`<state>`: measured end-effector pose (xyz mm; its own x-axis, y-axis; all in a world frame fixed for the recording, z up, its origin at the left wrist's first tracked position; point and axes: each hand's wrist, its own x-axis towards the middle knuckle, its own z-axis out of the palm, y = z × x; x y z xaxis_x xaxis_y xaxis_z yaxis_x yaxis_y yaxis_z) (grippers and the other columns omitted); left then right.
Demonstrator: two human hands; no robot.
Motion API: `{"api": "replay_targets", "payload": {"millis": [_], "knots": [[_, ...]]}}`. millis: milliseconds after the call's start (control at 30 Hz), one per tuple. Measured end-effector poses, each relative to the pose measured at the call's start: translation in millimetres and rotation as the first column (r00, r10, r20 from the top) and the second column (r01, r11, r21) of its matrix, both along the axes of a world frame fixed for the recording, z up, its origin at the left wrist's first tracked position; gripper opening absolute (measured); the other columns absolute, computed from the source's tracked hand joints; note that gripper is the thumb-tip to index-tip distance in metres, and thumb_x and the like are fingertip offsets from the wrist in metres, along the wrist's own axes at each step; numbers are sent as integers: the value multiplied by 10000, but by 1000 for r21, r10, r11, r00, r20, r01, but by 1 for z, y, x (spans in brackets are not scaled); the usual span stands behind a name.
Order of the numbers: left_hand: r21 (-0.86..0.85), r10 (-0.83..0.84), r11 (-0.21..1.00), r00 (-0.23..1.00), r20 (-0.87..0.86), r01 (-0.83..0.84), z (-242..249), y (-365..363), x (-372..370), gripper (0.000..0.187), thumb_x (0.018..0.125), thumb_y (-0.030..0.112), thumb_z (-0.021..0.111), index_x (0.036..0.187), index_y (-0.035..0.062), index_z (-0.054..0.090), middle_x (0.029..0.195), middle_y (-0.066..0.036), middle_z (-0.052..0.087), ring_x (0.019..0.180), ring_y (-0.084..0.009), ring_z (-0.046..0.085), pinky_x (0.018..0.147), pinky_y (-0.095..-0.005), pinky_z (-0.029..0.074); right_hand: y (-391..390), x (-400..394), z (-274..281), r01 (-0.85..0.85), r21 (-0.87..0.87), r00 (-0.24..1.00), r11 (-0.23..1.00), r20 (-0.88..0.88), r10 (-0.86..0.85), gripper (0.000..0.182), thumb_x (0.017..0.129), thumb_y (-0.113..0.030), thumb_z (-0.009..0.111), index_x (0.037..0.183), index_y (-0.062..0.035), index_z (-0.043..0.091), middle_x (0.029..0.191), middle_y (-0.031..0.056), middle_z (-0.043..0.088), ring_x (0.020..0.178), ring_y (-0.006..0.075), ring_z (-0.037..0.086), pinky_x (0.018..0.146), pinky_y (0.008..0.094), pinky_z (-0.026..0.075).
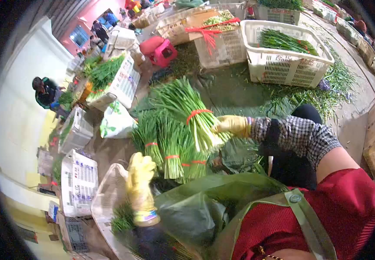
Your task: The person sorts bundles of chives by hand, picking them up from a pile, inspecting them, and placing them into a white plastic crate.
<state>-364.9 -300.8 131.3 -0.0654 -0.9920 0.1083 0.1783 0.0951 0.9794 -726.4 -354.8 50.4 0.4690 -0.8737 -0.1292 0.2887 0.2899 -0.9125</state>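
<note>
The right hand [232,125], in a yellow glove below a checked sleeve [298,135], is closed around the cut end of a bunch of green chives [187,110] tied with a red band [197,113], holding it tilted so that the leafy tips fan up and away from the hand. Just below this bunch, a pile of tied chive bundles [170,149] lies on the ground, each with its own red band, and the held bunch rests partly across the pile's upper edge. The left hand [140,180], also gloved in yellow, hangs just below the pile with its fingers loosely curled, gripping nothing, over the rim of a white basket [105,197] that holds more greens. Well beyond the pile, toward the top of the view, a large white crate [283,65] holds loose chives, and a pink stool [163,53] stands to the crate's left. A person in a dark jacket [45,92] crouches far left of the pile.
</note>
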Motion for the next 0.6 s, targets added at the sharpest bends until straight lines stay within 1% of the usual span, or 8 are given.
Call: {"api": "replay_targets", "payload": {"millis": [67,167,233,300,367,500,533,600], "knots": [[120,-125,981,969,-214,153,-2,3,-57,550,1009,444,450,1328,-3,487,1174,-123,624,986,-233,624,828,-275,493,20,-6,31,-17,-136,976,991,-217,-13,687,792,-233,761,1341,46,455,1206,84,626,1070,140,584,954,309,474],[308,-90,922,903,-419,235,-29,-8,-106,566,949,486,577,1315,62,495,1191,-69,612,1066,-222,570,982,-381,439,30,-12,16,-174,-351,984,920,-90,152,790,793,-209,775,1435,-2,364,1275,75,592,1147,139,538,991,326,455],[112,3,992,880,-476,57,-11,-1,-141,627,938,541,558,1338,65,485,1255,-83,591,1141,-255,551,1021,-416,421,41,-17,29,-345,-424,909,838,-373,185,906,791,-249,803,1489,-21,272,1309,70,569,1174,143,519,1008,326,442],[99,-102,971,751,-652,218,-21,-11,-137,726,898,613,557,1414,113,450,1366,-72,550,1193,-283,548,1066,-474,400,33,-16,-11,-467,-308,877,829,-281,389,1055,774,-321,828,1531,-31,152,1360,98,528,1214,158,499,1028,328,427],[211,56,971,745,-665,115,-47,-14,-134,675,907,558,587,1393,104,470,1393,-73,524,1210,-273,535,1056,-463,420,26,-10,-30,-549,-210,826,809,-288,485,1089,775,-351,823,1542,-59,107,1412,140,469,1245,206,487,1035,361,425],[192,48,977,782,-621,92,-65,4,-144,599,935,453,583,1392,85,461,1372,-101,532,1208,-300,534,1047,-490,420,32,-3,2,-226,-531,874,816,-480,-71,1022,835,-309,768,1561,-189,59,1482,240,357,1225,347,525,997,464,481],[169,-7,974,772,-636,149,-75,2,-146,592,938,441,580,1390,79,460,1369,-109,532,1208,-306,533,1044,-496,421,32,7,17,-156,-463,866,873,-489,-105,1093,813,-312,791,1560,-206,1,1518,256,302,1341,340,410,1055,470,419],[174,-37,965,764,-645,194,-91,-3,-151,565,946,390,573,1378,46,457,1348,-148,536,1195,-324,541,1015,-500,449,31,25,22,-34,-527,893,849,-397,-210,1234,726,-497,819,1534,-29,13,1504,296,305,1381,357,365,1128,398,315]]}}
